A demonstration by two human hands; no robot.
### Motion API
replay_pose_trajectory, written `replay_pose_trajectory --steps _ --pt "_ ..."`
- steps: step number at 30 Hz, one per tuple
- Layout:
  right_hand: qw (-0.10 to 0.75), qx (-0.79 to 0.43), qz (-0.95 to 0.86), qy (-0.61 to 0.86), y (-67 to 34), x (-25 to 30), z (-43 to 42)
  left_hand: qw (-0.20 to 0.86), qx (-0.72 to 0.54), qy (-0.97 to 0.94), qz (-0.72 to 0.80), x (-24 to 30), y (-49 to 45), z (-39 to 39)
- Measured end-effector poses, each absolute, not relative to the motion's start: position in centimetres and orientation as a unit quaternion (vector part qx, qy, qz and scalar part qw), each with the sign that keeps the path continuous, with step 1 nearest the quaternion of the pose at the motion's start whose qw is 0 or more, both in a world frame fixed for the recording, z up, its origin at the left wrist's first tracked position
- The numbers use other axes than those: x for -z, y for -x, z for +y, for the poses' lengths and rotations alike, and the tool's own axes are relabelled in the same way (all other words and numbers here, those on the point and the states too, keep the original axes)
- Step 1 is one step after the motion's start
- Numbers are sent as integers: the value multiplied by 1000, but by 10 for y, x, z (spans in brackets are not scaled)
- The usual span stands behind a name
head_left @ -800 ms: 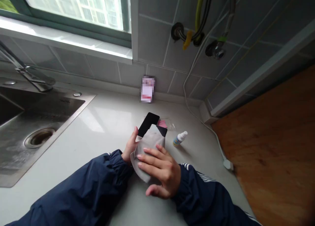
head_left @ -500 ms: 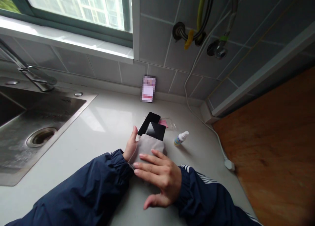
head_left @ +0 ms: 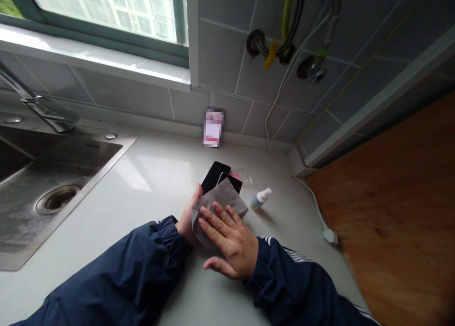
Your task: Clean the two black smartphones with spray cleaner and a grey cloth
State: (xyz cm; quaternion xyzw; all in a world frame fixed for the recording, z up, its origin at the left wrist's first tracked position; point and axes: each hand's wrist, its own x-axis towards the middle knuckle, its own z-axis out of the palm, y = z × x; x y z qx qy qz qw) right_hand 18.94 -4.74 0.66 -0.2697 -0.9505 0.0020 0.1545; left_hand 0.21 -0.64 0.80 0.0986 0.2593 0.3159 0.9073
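A zigzag-edged grey cloth (head_left: 218, 195) under the spread right hand (head_left: 231, 243) hides most of a flat black device (head_left: 236, 182) and the fingers of the left hand (head_left: 186, 221), their grip impossible to tell, over the white countertop (head_left: 167, 160), between its steel sink (head_left: 96, 174) and right edge.

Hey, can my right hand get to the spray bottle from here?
Probably yes: the right hand rests on the gray cloth, and only countertop shows between it and the spray bottle.
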Motion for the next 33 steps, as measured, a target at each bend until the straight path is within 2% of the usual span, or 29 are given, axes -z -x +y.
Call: replay_pose_trajectory --steps 7,13,21,33 --pt "227 51 -913 335 -188 0 -44 864 -401 -163 258 2 -15 -13" --pt "290 63 -872 389 -186 1 -44 872 -365 -240 221 7 -15 -17" --pt "291 49 -855 427 -189 4 -39 824 -376 -345 248 -2 -22 -15" --pt "241 -25 -923 299 -190 0 -40 839 -382 -107 372 -20 -23 -16"
